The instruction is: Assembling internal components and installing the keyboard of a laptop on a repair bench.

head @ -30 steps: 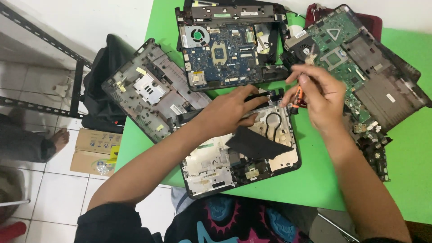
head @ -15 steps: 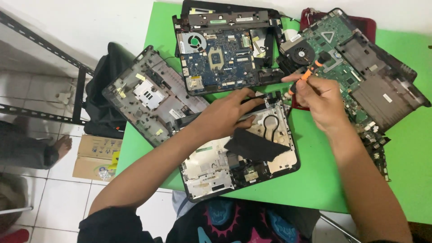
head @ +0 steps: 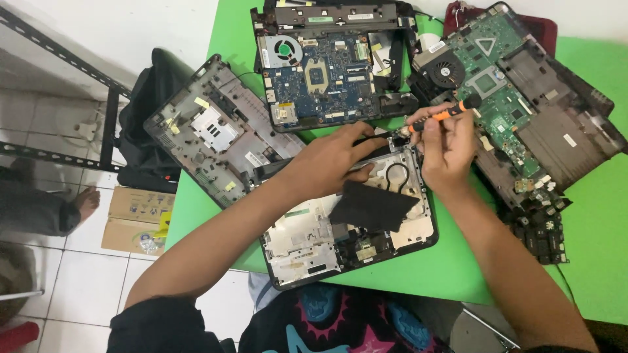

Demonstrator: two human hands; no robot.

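Head view looks straight down on a bright green table point(head: 589, 196) crowded with opened laptops. The right hand point(head: 448, 147) is closed in a pinch around an orange-and-black precision screwdriver point(head: 439, 116), its tip angled down at the far edge of the nearest gutted laptop base, a silver-and-black shell with a loose black sheet across it point(head: 353, 216). The left hand point(head: 333, 160) lies palm down on that base, fingers curled around a dark strip at its far edge, pressing rather than lifting, as far as the angle shows; the exact spot where the tip meets is hidden behind the fingers.

A slip looks the likeliest trouble: the driver is held far up the shaft and tilted, so if it rides out of the screw head it could gouge the shell or jab the left fingertips just beside it. A freed screw could also roll off among the clutter, since the blue motherboard in a black frame point(head: 327, 72) and the green circuit board with a round black fan point(head: 497, 85) sit close behind, and the grey inverted laptop cover point(head: 216, 134) overhangs the table's left edge.

The near base lies flat at the table's front edge, directly before the person, stripped of its board, with bare metal plates and a looped black cable showing.
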